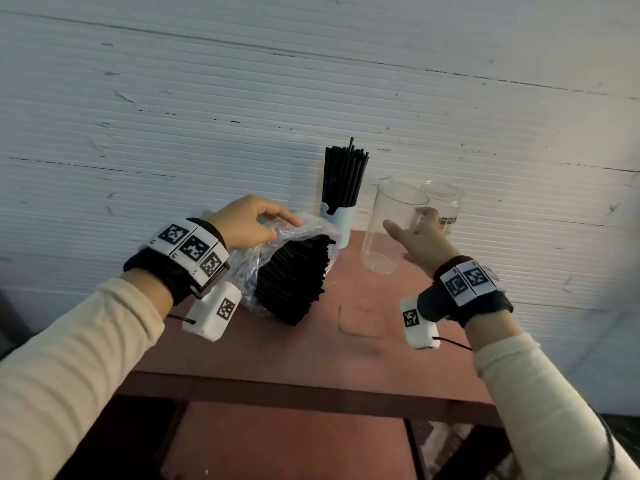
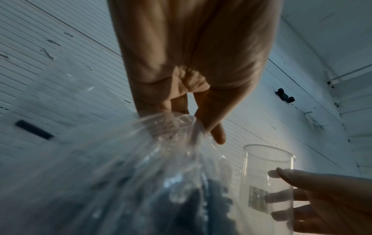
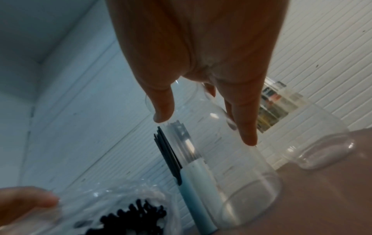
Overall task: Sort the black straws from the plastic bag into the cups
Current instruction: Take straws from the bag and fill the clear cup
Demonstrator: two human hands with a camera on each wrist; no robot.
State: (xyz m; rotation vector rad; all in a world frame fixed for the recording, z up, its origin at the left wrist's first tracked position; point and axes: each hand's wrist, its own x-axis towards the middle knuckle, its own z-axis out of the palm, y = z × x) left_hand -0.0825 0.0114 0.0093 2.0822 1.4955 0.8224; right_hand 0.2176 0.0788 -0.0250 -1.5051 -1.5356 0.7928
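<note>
The bundle of black plastic straws (image 1: pixel 294 278) lay on the reddish-brown table (image 1: pixel 346 341), its rear half veiled by the crinkled clear plastic bag (image 1: pixel 252 261). The left hand (image 1: pixel 247 221) pinched the bag's top. The right hand (image 1: pixel 420 237), fingers spread, reached around the tall empty clear cup (image 1: pixel 388 230); contact was unclear. A labelled clear jar (image 1: pixel 445 206) stood partly hidden behind. A pale blue cup (image 1: pixel 343 221) held upright straws.

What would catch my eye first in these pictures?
Probably the clear plastic bag stuffed with black straws, lying mid-table with the left hand pinching its top. Behind it stands a pale blue cup already full of straws, while the right hand reaches around an empty clear cup.
</note>
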